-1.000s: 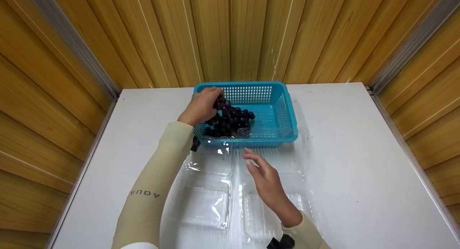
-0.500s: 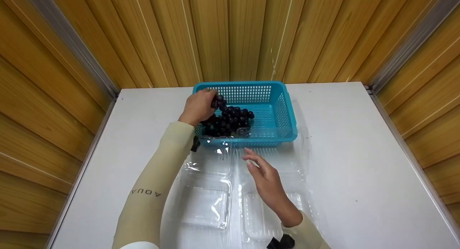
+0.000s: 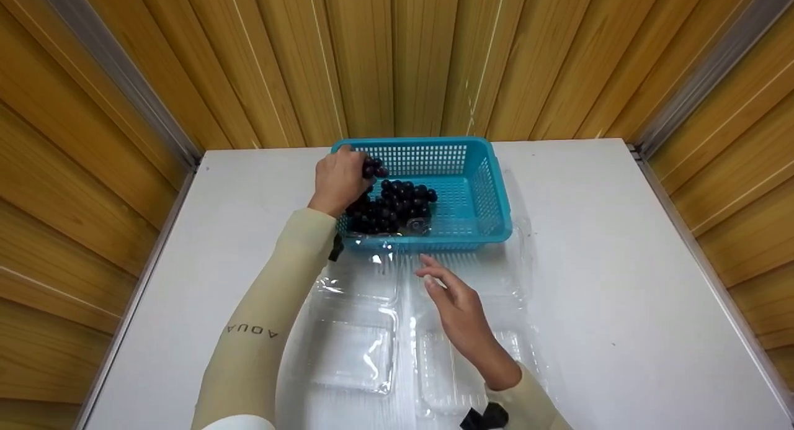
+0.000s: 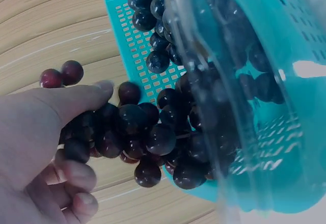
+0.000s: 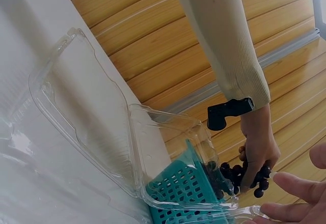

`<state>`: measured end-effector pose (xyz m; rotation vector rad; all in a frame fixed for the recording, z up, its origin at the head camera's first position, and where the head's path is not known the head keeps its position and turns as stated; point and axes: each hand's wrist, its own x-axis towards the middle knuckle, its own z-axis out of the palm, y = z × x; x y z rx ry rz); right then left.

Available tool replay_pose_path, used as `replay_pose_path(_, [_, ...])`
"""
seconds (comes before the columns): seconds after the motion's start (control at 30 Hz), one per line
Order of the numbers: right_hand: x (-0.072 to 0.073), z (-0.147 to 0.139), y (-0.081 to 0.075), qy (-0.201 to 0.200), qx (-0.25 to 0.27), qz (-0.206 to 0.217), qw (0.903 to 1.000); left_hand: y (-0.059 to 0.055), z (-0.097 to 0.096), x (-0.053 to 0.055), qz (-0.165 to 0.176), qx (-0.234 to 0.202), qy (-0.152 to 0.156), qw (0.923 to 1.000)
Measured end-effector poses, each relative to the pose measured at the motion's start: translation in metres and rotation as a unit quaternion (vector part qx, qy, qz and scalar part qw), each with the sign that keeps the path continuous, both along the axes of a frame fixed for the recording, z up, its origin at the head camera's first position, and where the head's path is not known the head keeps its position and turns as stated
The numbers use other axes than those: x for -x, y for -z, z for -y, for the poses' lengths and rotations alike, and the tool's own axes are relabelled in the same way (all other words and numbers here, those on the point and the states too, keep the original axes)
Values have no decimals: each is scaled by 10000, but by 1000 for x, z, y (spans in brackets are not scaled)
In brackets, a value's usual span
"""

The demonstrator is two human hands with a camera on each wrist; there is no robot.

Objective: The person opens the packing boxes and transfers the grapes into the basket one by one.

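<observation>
My left hand grips a bunch of dark purple grapes at the left side of a turquoise plastic basket. In the left wrist view the thumb lies over the bunch and the fingers curl under it. More grapes lie in the basket's left half. My right hand is held over the clear plastic clamshell containers, its fingers relaxed and holding nothing. In the right wrist view its fingers show at the lower right, near a clear lid edge.
Two clear clamshell containers stand open side by side, the left container and the right container. Their raised lids overlap the basket's front rim. A white table carries everything, with wood-look panel walls behind and at both sides.
My left hand has shifted a little left and up with its grapes, drawing them apart from the other grapes in the basket. The right hand has stayed in place.
</observation>
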<state>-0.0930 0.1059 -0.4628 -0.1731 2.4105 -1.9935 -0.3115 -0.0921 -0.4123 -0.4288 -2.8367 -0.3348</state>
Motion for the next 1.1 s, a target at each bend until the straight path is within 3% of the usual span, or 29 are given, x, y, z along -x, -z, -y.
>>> replay_pose_path(0.17, [1, 0, 0, -22, -6, 24, 10000, 0, 2, 1, 193, -142, -117, 9996])
replay_pose_path(0.43, [2, 0, 1, -35, 15, 103, 9999, -3, 1, 3, 934, -828, -32, 9922])
replay_pose_path(0.97, [3, -4, -4, -46, -120, -142, 9998, -7, -4, -5, 1178, -618, 423, 9902])
replay_pose_path(1.1, [4, -6, -7, -34, -134, -236, 9996, -8, -4, -10, 1065, -462, 509, 9919])
